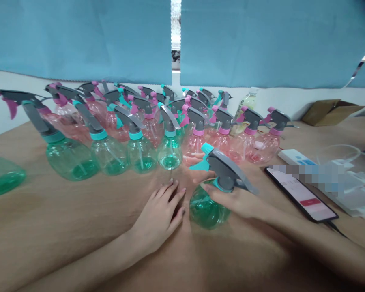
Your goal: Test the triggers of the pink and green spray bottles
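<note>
My left hand [158, 215] lies flat on the wooden table, fingers stretched out and apart, holding nothing. To its right stands a green spray bottle [208, 207] with a grey and turquoise spray head [226, 166]. My right hand [235, 198] grips this bottle just below the collar. Its thumb lies across the near side, while the other fingers reach behind and are partly hidden. Beyond my hands stand green spray bottles [141, 154] with turquoise collars. Pink spray bottles [197, 140] with pink collars are crowded behind and beside them.
A phone [302, 194] with a cable lies on the table [79, 227] at right, beside a white power strip [298, 156] and clear plastic pieces [361, 194]. A cardboard box [330, 111] sits at back right. At the left edge is another green bottle [3, 176]. Blue curtains [79, 40] hang behind.
</note>
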`<state>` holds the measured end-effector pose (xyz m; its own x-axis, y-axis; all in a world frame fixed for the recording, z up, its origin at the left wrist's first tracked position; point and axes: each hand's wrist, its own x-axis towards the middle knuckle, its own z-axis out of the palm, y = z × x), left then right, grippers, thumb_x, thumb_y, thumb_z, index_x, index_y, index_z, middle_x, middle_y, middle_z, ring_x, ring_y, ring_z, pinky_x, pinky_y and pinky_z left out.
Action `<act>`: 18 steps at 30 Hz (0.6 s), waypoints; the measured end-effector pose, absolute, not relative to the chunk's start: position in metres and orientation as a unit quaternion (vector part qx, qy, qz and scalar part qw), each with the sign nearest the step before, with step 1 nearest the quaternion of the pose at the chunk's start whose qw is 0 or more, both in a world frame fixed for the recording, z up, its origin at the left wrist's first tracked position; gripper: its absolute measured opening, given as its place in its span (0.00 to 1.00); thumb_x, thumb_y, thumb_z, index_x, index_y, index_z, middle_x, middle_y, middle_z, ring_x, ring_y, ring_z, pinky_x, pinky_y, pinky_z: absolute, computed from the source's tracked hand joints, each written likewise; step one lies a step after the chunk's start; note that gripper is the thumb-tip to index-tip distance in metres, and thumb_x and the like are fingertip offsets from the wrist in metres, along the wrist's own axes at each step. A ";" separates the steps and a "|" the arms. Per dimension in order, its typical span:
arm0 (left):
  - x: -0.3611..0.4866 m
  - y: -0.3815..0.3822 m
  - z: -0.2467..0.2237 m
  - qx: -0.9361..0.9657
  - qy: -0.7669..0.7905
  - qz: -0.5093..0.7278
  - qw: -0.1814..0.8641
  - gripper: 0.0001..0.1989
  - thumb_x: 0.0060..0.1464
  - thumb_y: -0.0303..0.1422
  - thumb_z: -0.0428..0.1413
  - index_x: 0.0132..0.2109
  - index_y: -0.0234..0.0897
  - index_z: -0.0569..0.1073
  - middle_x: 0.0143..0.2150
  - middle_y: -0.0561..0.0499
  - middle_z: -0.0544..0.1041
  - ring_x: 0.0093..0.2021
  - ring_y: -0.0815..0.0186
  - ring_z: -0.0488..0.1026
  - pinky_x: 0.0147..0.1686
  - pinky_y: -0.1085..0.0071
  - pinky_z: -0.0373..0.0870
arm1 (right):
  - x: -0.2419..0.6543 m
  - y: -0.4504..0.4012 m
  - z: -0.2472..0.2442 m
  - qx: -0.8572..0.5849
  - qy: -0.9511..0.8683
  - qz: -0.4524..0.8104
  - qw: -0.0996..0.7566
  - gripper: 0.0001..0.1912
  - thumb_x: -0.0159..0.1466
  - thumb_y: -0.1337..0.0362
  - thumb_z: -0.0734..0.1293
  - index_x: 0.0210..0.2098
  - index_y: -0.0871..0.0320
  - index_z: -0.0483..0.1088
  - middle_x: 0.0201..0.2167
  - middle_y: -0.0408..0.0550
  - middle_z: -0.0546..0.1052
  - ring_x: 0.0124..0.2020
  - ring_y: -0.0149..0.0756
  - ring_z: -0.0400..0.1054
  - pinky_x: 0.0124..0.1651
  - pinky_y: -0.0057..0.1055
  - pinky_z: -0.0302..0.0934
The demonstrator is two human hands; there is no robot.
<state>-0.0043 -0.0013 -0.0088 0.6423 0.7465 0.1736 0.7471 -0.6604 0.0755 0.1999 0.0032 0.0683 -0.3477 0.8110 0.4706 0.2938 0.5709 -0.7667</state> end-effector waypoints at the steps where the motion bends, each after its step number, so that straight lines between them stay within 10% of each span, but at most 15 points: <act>1: -0.004 -0.001 -0.009 -0.906 -0.412 -0.095 0.003 0.21 0.65 0.36 0.45 0.61 0.32 0.63 0.62 0.39 0.63 0.62 0.52 0.58 0.57 0.52 0.58 | 0.200 0.003 0.068 -0.364 -0.767 0.286 0.444 0.20 0.55 0.69 0.61 0.47 0.51 0.67 0.42 0.45 0.77 0.35 0.36 0.73 0.42 0.38 0.70; 18: -0.004 -0.001 -0.009 -0.907 -0.410 -0.099 0.006 0.22 0.65 0.37 0.43 0.61 0.33 0.63 0.62 0.40 0.64 0.63 0.52 0.58 0.56 0.51 0.59 | 0.203 0.003 0.064 -0.372 -0.768 0.267 0.448 0.12 0.56 0.68 0.61 0.39 0.53 0.70 0.42 0.45 0.77 0.34 0.34 0.72 0.41 0.33 0.68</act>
<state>-0.0043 -0.0008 -0.0090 0.6446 0.7419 0.1847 0.7444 -0.6641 0.0696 0.2025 0.0033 0.0638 -0.3230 0.8103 0.4889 0.3322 0.5808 -0.7432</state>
